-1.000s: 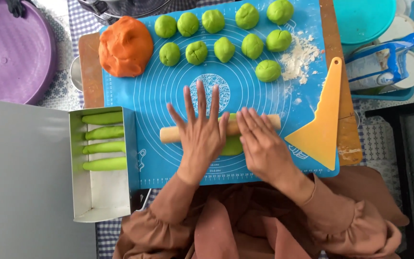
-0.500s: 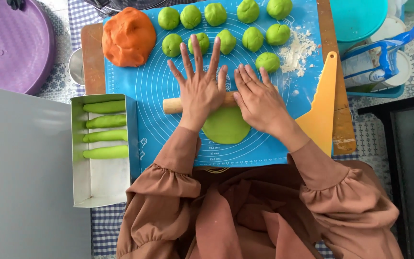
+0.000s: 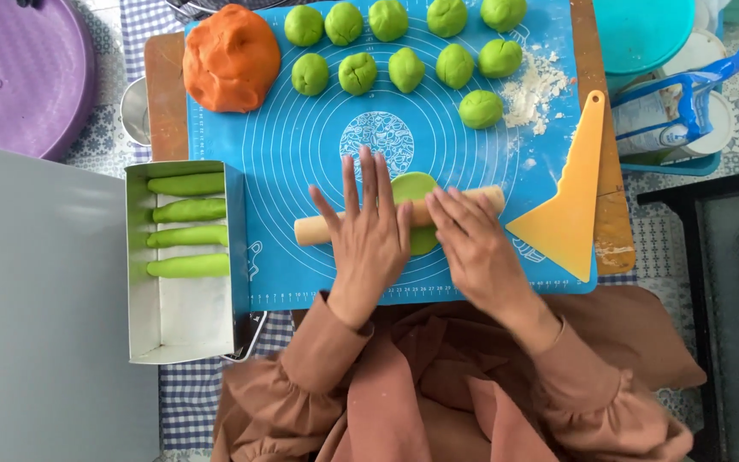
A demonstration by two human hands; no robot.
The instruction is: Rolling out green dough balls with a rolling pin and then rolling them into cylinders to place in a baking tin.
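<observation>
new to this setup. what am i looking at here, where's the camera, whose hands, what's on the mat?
No machine here: a person works with two bare hands, filmed by one camera worn on their head, looking straight down. The left hand and right hand lie flat, palms down, on a wooden rolling pin, which sits across a flattened green dough piece. All this is on a blue silicone mat laid over a wooden board. Also on the mat: a big orange dough lump, ten green dough balls, some loose flour and a yellow scraper. Left of the mat, a metal tin holds four green dough logs.
</observation>
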